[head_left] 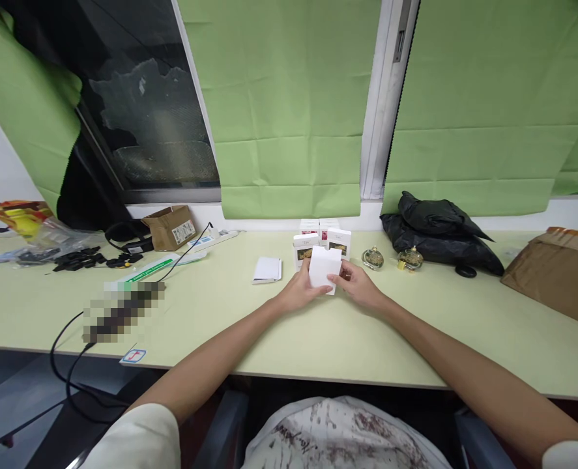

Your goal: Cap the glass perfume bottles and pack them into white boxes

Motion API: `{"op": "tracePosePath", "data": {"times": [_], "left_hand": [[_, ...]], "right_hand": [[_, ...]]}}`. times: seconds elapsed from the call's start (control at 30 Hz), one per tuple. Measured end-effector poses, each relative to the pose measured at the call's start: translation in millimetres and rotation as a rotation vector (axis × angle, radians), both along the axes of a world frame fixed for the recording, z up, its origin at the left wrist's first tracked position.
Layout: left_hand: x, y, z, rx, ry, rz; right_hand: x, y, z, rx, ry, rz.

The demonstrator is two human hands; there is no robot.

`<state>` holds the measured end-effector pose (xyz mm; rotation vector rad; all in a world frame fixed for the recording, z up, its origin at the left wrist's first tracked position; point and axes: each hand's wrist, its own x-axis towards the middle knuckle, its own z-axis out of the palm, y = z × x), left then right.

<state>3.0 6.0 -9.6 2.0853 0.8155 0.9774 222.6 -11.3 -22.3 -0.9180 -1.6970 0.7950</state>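
Both hands, left hand point(299, 291) and right hand point(358, 284), pinch a small plain white box point(324, 268) by its sides, flap raised, just above the pale green table point(249, 326) before stacked matching boxes point(320, 240).

free: bare table point(318, 339) near edge | blocked: stacked boxes point(322, 238) behind, bottles point(373, 258) right, folded carton point(267, 270) left

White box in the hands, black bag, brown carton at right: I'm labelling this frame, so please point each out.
white box point(324, 266), head view, on its plain front face.
black bag point(435, 234), head view, on its crumpled middle.
brown carton point(557, 273), head view, on its side wall.
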Motion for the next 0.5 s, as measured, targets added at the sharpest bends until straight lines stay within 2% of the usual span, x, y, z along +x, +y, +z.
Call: {"op": "tracePosePath", "data": {"times": [0.17,0.37,0.43,0.5], "left_hand": [[-3,3,-0.1,0.054,0.095,0.007],[-9,-2,7.4,0.16,0.26,0.051],[-11,2,9.1,0.221,0.226,0.136],[-13,9,8.6,0.319,0.124,0.299]], "right_hand": [[-1,1,0.6,0.047,0.004,-0.039],[0,6,1.0,0.013,0.124,-0.011],[1,8,1.5,0.037,0.153,-0.062],[3,9,1.5,0.075,0.166,-0.144]]}}
